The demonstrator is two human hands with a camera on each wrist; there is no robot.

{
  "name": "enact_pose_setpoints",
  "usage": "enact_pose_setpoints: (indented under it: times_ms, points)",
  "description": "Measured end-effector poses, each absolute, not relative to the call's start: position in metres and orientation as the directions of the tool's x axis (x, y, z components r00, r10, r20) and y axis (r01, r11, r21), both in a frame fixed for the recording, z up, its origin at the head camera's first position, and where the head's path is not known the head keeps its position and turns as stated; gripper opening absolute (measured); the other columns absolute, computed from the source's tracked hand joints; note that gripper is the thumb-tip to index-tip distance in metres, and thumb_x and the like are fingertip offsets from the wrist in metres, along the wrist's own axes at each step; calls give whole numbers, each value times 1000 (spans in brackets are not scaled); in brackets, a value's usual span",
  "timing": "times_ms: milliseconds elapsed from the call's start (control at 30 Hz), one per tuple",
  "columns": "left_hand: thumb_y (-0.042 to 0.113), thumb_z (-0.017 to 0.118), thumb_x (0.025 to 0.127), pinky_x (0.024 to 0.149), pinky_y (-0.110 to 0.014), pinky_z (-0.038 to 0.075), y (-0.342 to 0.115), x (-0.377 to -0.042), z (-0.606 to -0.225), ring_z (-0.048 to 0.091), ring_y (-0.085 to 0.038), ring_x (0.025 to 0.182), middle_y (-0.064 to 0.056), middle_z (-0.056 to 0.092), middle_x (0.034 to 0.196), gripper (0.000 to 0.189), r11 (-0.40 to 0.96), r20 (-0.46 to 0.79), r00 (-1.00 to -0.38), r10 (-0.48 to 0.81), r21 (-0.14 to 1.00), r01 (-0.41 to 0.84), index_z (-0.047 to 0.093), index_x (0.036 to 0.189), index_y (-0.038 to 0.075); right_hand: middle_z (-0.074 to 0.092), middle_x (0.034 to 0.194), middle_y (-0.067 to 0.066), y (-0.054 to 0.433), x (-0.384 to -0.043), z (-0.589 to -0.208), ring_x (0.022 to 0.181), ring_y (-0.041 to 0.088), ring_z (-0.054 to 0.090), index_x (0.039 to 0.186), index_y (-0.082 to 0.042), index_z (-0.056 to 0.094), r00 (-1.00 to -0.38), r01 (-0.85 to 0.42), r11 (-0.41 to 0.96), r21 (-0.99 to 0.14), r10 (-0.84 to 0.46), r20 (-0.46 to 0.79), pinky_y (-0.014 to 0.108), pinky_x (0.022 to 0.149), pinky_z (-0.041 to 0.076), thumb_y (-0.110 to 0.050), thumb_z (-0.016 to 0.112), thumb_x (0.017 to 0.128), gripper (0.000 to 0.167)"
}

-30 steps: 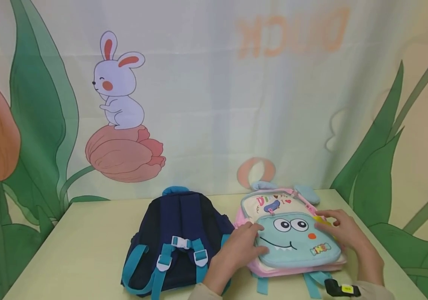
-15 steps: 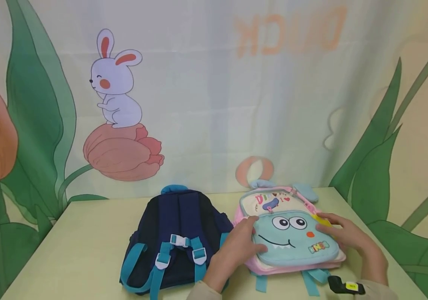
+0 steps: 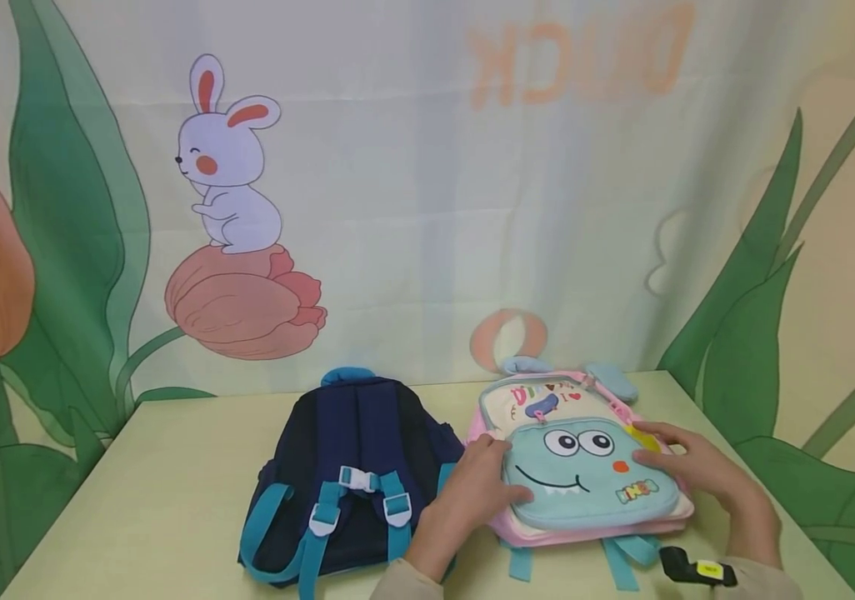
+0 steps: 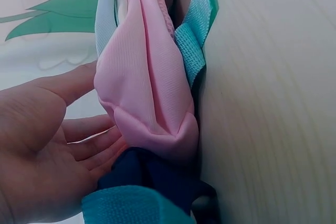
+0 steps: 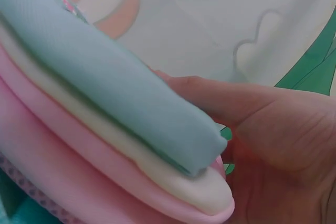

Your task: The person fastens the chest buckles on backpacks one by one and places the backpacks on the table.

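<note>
A child's pink and cream backpack [image 3: 547, 546] lies front up, with a light-blue front pocket [image 3: 585, 487] bearing a cartoon face. My left hand [image 3: 468, 487] rests at its left edge, the thumb on the pocket and fingers along the side. In the left wrist view those fingers [image 4: 86, 137] look fairly straight beside the pink side. At the other edge my right hand [image 3: 697, 467] touches the pocket with its thumb, fingers near a yellow patch [image 3: 647, 440]; most of those fingers are hidden in the right wrist view.
A navy backpack [image 3: 356, 417] lies straps up on the pale table [image 3: 135, 500], left of the pink one and close to my left hand. A printed curtain [image 3: 397, 208] hangs behind the table. Light-blue straps [image 3: 618, 567] stick out under the pink backpack.
Both hands stay at the pink backpack with small shifts; the right hand settles closer against its edge. The view tilts slightly, and both backpacks keep about the same places.
</note>
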State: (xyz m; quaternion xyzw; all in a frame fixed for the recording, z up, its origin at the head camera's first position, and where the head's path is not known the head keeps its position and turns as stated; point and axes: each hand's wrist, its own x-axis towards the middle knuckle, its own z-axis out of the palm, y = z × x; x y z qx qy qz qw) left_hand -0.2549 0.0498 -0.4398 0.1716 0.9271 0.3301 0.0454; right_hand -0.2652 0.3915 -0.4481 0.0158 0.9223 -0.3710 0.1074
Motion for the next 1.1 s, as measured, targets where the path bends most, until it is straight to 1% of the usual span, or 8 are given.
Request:
enact_pose_setpoints:
  times_ms: [100,167,333,467,633,767,933,1100]
  points:
    - [35,86,76,92,-30,51,50,-257,-441,52,-16,97,-5,60,114,65,719,29,-933,358,630,295,64,128,2,42,146,27,391,-263,-443,123,40,46,154,-18,38,-982,83,737,-671,-53,-180,54,87,47,-55,63,91,77]
    - [36,86,76,89,-28,51,49,-258,-441,51,-15,95,-4,59,111,63,713,28,-931,364,634,298,65,126,2,44,144,25,391,-261,-440,119,37,48,153,-17,38,-985,69,739,-670,-55,-162,46,82,46,-53,63,92,75]
    - [34,86,76,86,-26,51,46,-257,-441,51,-14,94,-5,59,112,64,689,18,-930,366,667,284,65,127,2,46,145,24,390,-258,-436,109,30,52,153,-15,39,-989,53,726,-685,-59,-139,34,75,44,-51,64,93,74]
    - [32,87,76,82,-25,50,44,-257,-440,51,-15,93,-7,59,113,64,663,10,-925,380,695,280,65,128,3,42,150,23,391,-256,-433,103,25,54,152,-15,39,-990,34,690,-723,-75,-118,32,76,46,-47,64,94,71]
    - [38,86,76,81,-25,48,41,-257,-440,50,-14,96,-5,57,116,63,650,-7,-911,411,704,288,65,130,11,43,147,19,394,-249,-421,96,19,56,152,-17,39,-993,-38,625,-779,-112,-41,30,73,51,-40,61,98,63]
    - [44,84,76,83,-27,47,39,-258,-440,50,-15,100,-5,55,118,63,634,-6,-903,430,714,297,67,129,15,50,138,16,392,-246,-413,92,15,58,151,-17,41,-993,-86,613,-786,-116,18,28,72,51,-37,59,99,59]
    - [50,84,74,88,-28,47,38,-257,-440,49,-17,105,-6,52,124,67,614,8,-890,455,721,321,66,129,17,59,124,8,390,-245,-408,93,12,58,150,-20,43,-994,-104,638,-763,-102,50,31,77,46,-38,58,100,56]
    - [50,85,72,85,-24,46,40,-257,-443,48,-15,104,-4,50,118,71,600,35,-872,488,713,364,65,131,16,61,121,-3,388,-242,-402,98,8,59,150,-20,44,-991,-134,626,-768,-93,97,29,81,46,-37,57,100,54]
